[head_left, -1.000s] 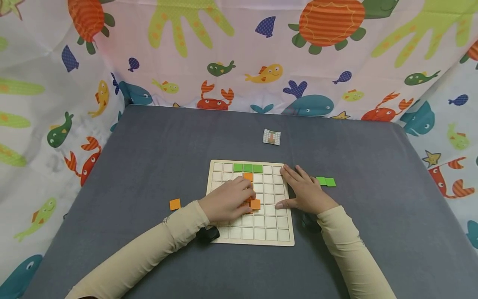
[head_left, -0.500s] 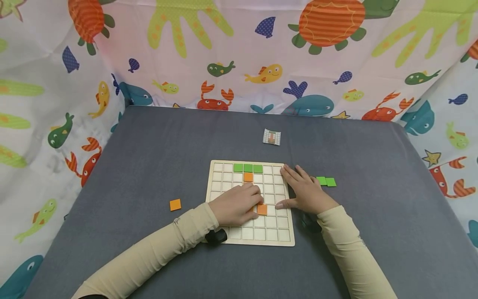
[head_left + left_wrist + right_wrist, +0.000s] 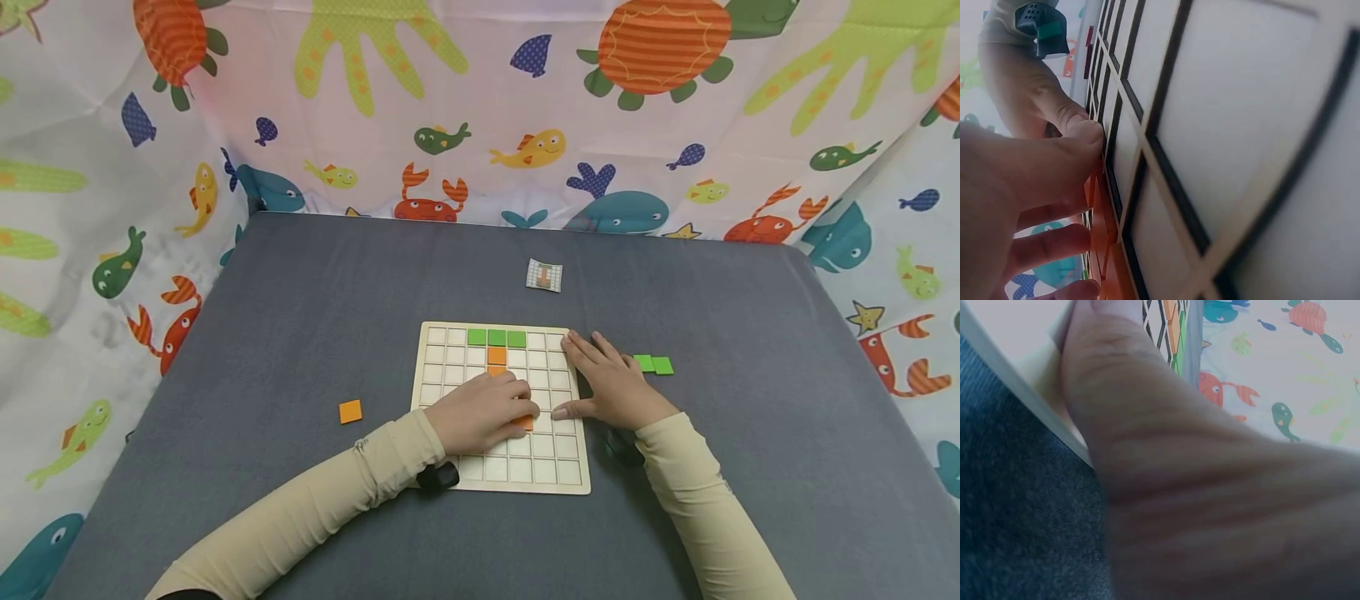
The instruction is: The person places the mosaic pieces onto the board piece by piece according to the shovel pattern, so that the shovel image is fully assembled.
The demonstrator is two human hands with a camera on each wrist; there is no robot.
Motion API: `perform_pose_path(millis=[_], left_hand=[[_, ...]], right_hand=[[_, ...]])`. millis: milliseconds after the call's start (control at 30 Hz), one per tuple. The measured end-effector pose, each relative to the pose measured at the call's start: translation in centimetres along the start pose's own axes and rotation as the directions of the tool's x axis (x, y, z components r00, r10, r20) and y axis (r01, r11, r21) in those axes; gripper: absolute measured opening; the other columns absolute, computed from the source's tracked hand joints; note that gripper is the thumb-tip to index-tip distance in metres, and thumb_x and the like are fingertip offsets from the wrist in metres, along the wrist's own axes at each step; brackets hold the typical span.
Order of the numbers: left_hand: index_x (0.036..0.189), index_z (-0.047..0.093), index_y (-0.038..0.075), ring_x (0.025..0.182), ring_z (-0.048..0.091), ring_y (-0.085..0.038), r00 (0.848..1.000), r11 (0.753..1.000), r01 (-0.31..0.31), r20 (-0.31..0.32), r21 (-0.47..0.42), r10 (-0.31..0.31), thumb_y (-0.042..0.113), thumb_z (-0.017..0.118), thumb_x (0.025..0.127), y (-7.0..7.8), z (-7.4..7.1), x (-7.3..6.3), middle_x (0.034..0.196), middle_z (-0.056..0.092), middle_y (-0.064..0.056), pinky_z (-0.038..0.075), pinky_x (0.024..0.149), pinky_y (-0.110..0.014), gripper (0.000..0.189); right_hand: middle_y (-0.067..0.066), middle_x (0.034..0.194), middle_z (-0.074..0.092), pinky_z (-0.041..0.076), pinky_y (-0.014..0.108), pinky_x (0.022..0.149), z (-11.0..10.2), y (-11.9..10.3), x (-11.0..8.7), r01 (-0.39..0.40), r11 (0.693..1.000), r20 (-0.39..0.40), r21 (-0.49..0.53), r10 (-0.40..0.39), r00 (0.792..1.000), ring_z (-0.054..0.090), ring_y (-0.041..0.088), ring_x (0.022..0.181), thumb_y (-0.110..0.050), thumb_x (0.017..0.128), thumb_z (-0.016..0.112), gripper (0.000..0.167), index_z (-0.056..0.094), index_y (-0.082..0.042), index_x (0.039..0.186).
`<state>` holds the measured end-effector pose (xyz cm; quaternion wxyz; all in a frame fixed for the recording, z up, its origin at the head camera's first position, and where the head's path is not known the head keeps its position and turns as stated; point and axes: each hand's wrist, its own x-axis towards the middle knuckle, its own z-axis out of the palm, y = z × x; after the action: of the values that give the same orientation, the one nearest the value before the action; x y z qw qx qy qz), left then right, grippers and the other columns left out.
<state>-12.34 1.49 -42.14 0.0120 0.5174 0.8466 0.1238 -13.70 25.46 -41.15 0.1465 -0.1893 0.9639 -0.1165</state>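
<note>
A light wooden grid board [image 3: 536,472] lies on the grey table. My left hand [image 3: 480,414] is over its middle, thumb and curled fingers pinching an orange square tile [image 3: 527,423] low at the board's squares. In the left wrist view, further orange tiles [image 3: 1105,225] sit in a row beneath the fingertips, partly hidden by the hand. Three green tiles [image 3: 497,337] fill part of the top row, with an orange tile [image 3: 497,355] below the middle one. At the board's right edge, my right hand [image 3: 613,387] rests with fingers extended; its thumb [image 3: 1141,425] presses the rim.
One loose orange tile [image 3: 350,412] lies left of the board. Two green tiles [image 3: 653,364] lie to the right, just past the right hand. Behind the board is a small card [image 3: 543,276] printed with a coloured grid. A sea-animal cloth [image 3: 480,100] hangs around the table.
My left hand has slid right and slightly toward the person with the orange tile, uncovering part of the orange column above it. The right hand stays in place.
</note>
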Motion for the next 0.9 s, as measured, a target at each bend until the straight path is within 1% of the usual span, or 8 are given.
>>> perform_pose_path(millis=[200, 367, 567, 700, 900], left_hand=[[0.111, 0.066, 0.02, 0.096, 0.054, -0.011, 1.0, 1.0, 0.004, 0.011, -0.007, -0.004, 0.032, 0.063, 0.092, -0.15, 0.14, 0.02, 0.103, 0.06, 0.007, 0.046, 0.079, -0.027, 0.023], [0.111, 0.067, 0.02, 0.095, 0.055, -0.011, 1.0, 1.0, -0.009, 0.0, 0.001, 0.009, 0.031, 0.063, 0.092, -0.19, 0.25, -0.05, 0.104, 0.062, 0.007, 0.046, 0.081, -0.027, 0.022], [0.112, 0.068, 0.02, 0.095, 0.055, -0.011, 1.0, 1.0, 0.001, -0.002, 0.02, -0.001, 0.031, 0.062, 0.093, 0.03, 0.39, -0.2, 0.105, 0.062, 0.006, 0.047, 0.079, -0.027, 0.022], [0.112, 0.069, 0.018, 0.094, 0.055, -0.012, 1.0, 1.0, 0.003, 0.004, 0.008, -0.003, 0.029, 0.064, 0.093, 0.1, 0.28, -0.24, 0.105, 0.061, 0.004, 0.047, 0.08, -0.027, 0.023], [0.111, 0.069, 0.016, 0.092, 0.056, -0.013, 1.0, 1.0, -0.008, -0.016, -0.007, 0.008, 0.026, 0.063, 0.093, -0.04, 0.22, -0.27, 0.105, 0.062, 0.002, 0.047, 0.08, -0.027, 0.021]], right_hand=[[0.013, 0.159, 0.016, 0.022, 0.07, 0.102, 0.1, 0.1, 0.02, -0.001, 1.0, 0.0, -0.005, 0.001, 1.0, 0.012, 0.043, 0.144, -0.059, 0.073, 0.073, 0.107, 0.021, -0.009, 0.153], [0.012, 0.159, 0.017, 0.022, 0.07, 0.102, 0.18, 0.17, 0.09, -0.001, 1.0, -0.002, -0.007, 0.001, 1.0, 0.012, 0.043, 0.144, -0.059, 0.073, 0.073, 0.107, 0.022, -0.009, 0.153], [0.012, 0.159, 0.017, 0.024, 0.07, 0.101, 0.26, 0.17, -0.04, 0.004, 1.0, 0.004, -0.016, -0.004, 1.0, 0.013, 0.043, 0.144, -0.059, 0.074, 0.072, 0.106, 0.022, -0.008, 0.153], [0.012, 0.159, 0.017, 0.024, 0.07, 0.101, 0.19, 0.09, -0.04, 0.006, 1.0, 0.002, -0.017, -0.006, 1.0, 0.013, 0.043, 0.144, -0.058, 0.074, 0.072, 0.106, 0.022, -0.008, 0.153], [0.012, 0.159, 0.017, 0.024, 0.07, 0.101, 0.04, 0.18, 0.05, 0.008, 1.0, -0.001, -0.02, -0.008, 1.0, 0.013, 0.043, 0.144, -0.057, 0.074, 0.073, 0.106, 0.021, -0.008, 0.153]])
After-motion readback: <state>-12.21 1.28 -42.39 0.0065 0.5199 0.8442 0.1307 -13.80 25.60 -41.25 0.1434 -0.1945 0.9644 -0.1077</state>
